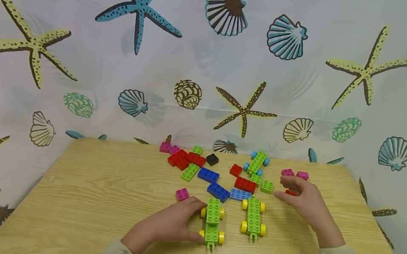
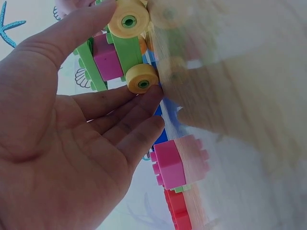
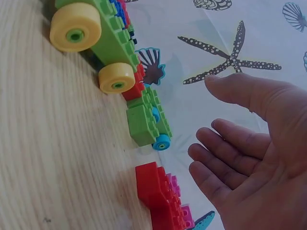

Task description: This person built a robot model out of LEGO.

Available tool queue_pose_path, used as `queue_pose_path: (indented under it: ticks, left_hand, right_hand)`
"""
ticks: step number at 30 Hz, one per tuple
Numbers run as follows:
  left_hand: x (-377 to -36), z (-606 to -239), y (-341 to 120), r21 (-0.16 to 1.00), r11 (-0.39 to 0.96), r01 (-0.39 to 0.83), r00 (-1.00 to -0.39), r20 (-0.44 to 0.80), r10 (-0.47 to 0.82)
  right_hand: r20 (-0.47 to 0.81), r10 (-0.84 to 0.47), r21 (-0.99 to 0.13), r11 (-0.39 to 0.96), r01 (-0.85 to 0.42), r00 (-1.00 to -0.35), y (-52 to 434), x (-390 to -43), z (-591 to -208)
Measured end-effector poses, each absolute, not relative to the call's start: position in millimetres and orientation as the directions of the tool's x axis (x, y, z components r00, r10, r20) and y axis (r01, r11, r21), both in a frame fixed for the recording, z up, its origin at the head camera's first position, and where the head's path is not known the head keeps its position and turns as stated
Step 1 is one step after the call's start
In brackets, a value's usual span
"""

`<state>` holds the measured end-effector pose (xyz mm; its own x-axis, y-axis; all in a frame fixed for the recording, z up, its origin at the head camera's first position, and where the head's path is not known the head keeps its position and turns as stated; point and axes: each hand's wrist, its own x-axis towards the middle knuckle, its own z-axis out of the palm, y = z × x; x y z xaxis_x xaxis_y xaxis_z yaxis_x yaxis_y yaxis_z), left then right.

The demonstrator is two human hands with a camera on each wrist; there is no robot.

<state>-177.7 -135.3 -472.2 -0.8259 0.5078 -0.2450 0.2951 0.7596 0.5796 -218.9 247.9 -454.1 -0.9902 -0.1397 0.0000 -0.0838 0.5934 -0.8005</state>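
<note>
Probably mid-build, tbh. Gripping the stacked car [image 1: 213, 211] beside another car [image 1: 253, 216] on the surface [image 1: 82, 197] with left hand [image 1: 169, 224]; loosely spread, empty right hand [image 1: 305, 200]. Likely needs another brick [image 1: 267, 187] picked next.

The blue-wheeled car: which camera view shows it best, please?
The head view: the blue-wheeled car shows all four wheels. The right wrist view has it partly behind a green block; the left wrist view shows none clearly.

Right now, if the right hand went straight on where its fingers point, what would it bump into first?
Probably the small green brick, just left of the right hand in the head view. The hand looks raised, though, so it might pass above; height is hard to judge.
</note>
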Motion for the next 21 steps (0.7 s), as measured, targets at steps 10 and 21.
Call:
queue_pose_path:
  ticks: [10, 21]
  left_hand:
    - [-177, -471, -136, 0.581, 0.757, 0.3, -0.823, -0.243, 0.513]
    - [-177, -469, -135, 0.581, 0.759, 0.292, -0.823, -0.252, 0.509]
  right_hand:
    - [-0.062, -0.07, -0.778, 0.628, 0.005, -0.996, 256, -220, -457]
    - [-0.038, -0.039, -0.738, 0.674, 0.002, -0.998, 260, -221, -462]
